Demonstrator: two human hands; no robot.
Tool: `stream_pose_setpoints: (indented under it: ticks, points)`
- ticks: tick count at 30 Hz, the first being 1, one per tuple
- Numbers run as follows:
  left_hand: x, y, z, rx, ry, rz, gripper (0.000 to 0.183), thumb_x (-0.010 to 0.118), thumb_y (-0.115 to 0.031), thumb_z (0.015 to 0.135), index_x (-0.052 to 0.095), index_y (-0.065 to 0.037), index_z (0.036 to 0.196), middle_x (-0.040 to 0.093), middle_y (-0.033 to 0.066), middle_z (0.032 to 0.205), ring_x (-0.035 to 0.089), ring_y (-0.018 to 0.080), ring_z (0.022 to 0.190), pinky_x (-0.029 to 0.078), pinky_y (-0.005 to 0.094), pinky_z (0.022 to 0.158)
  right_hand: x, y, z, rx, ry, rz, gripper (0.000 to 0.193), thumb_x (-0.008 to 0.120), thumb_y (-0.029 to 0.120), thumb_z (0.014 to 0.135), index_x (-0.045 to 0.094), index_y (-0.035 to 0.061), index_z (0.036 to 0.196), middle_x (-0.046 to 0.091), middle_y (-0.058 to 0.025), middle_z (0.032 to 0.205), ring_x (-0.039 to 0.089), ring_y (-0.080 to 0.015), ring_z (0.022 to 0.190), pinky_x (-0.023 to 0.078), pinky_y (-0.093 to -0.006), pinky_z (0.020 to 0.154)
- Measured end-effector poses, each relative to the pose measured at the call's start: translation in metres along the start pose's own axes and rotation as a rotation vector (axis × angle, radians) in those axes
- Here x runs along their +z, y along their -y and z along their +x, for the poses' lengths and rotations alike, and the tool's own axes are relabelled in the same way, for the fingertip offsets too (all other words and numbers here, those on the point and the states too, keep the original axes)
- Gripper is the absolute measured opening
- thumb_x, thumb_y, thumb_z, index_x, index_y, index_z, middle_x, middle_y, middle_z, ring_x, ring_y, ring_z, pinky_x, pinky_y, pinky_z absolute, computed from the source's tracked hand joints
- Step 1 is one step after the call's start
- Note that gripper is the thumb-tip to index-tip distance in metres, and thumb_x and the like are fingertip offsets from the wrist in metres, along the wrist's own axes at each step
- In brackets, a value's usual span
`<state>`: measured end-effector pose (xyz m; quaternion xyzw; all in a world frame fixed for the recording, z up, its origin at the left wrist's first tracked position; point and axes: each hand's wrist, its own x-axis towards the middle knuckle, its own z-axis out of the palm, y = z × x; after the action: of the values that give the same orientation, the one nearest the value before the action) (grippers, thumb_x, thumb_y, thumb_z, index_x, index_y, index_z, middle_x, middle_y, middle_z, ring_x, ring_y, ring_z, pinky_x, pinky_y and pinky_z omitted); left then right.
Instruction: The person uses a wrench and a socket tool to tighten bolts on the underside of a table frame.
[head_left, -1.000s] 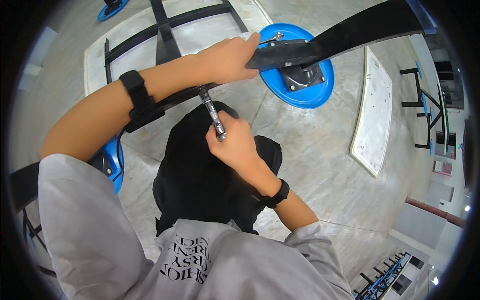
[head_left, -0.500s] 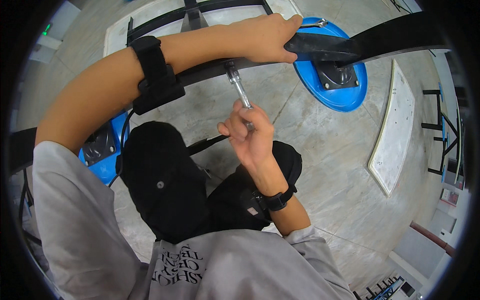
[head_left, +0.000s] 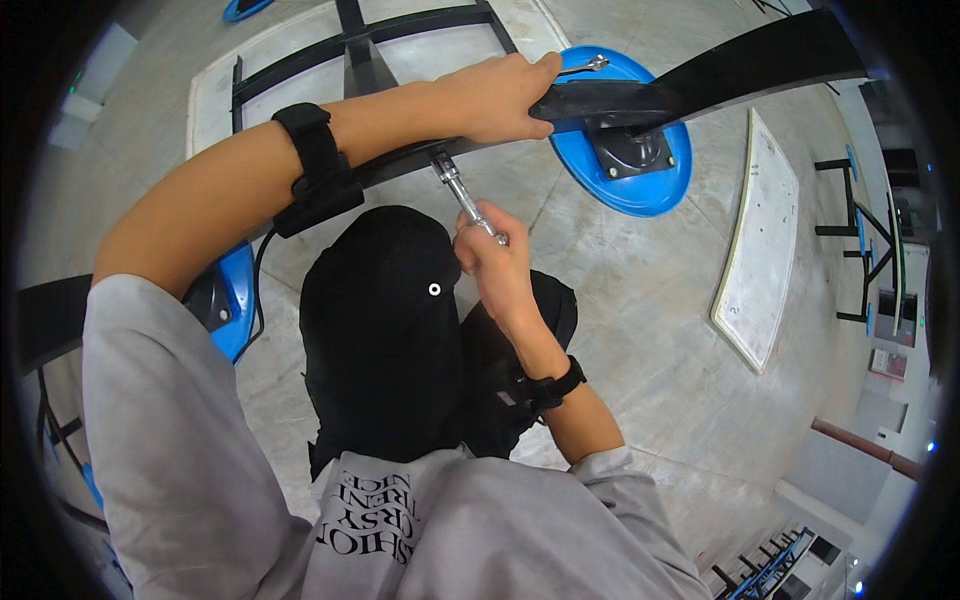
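My left hand (head_left: 505, 98) reaches across from the left and lies over a curved black metal beam (head_left: 400, 162), its fingers closed round it. A chrome wrench (head_left: 585, 66) sticks out beside its fingertips; whether the hand also grips it is hidden. My right hand (head_left: 495, 255) is closed round the handle of a socket wrench (head_left: 462, 195). The head of that tool meets the near side of the beam, and its handle slants down toward me. Under the beam's right part is a round blue seat (head_left: 655, 195) with a black mounting plate (head_left: 640, 160).
Another blue seat (head_left: 236, 305) is at the left, by my left upper arm. Black frame bars (head_left: 375, 30) lie over a white panel (head_left: 215, 105) at the back. A second white panel (head_left: 760, 240) lies on the floor at right. More frames (head_left: 860, 240) stand farther right.
My right hand's grip has shifted, and more of the handle's end shows. My left hand stays on the beam. The view has shifted, and my left knee appears closer to the other.
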<state>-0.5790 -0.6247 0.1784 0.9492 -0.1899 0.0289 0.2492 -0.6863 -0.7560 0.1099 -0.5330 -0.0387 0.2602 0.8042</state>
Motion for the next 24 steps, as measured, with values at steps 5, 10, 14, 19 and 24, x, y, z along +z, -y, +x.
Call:
stream_pose_setpoints:
  ticks: [5,10,14,19,24]
  points:
    - [0.002,0.006,0.0,0.007,0.024,-0.028,0.052,0.065,-0.026,0.074,0.037,0.001,0.108,0.057,0.0256,0.079,0.058,0.0423,0.074,0.047,0.044,0.065,0.004,0.004,0.0,-0.045,-0.048,-0.209,0.003,0.049,0.001,0.072,0.05,0.0009,0.069,0.042,0.0013,0.051,0.037,-0.006,0.045,0.026,-0.0219,0.042]
    - [0.001,0.005,0.002,0.023,0.033,-0.044,0.052,0.065,-0.027,0.074,0.038,0.002,0.108,0.057,0.0263,0.08,0.058,0.0429,0.075,0.047,0.045,0.066,0.007,0.003,-0.001,-0.179,-0.112,-0.483,0.002,0.05,0.001,0.07,0.051,-0.0004,0.069,0.044,-0.0021,0.05,0.037,-0.0086,0.045,0.028,-0.0241,0.043]
    - [0.001,0.005,0.003,0.026,0.045,-0.072,0.053,0.065,-0.028,0.073,0.037,0.001,0.107,0.057,0.0272,0.08,0.058,0.0436,0.077,0.046,0.0459,0.068,0.021,0.006,-0.008,-0.321,-0.228,-0.841,0.007,0.054,0.004,0.068,0.052,-0.0009,0.074,0.049,-0.0187,0.053,0.051,-0.0279,0.047,0.041,-0.0357,0.048]
    - [0.003,0.006,0.006,0.029,0.02,-0.051,0.052,0.065,-0.028,0.073,0.037,0.002,0.106,0.057,0.0269,0.08,0.057,0.0442,0.077,0.046,0.0465,0.067,0.023,0.007,-0.006,-0.423,-0.233,-1.235,0.014,0.058,0.008,0.067,0.048,0.002,0.075,0.054,-0.0194,0.055,0.055,-0.0384,0.054,0.045,-0.0456,0.054]
    - [0.009,0.012,0.005,0.029,-0.008,-0.053,0.052,0.064,-0.028,0.074,0.037,0.003,0.105,0.057,0.0276,0.077,0.057,0.0437,0.074,0.046,0.046,0.066,0.024,0.01,-0.006,-0.388,-0.159,-0.983,0.01,0.057,0.006,0.066,0.051,0.0001,0.073,0.053,-0.019,0.054,0.057,-0.0345,0.052,0.043,-0.0401,0.05]
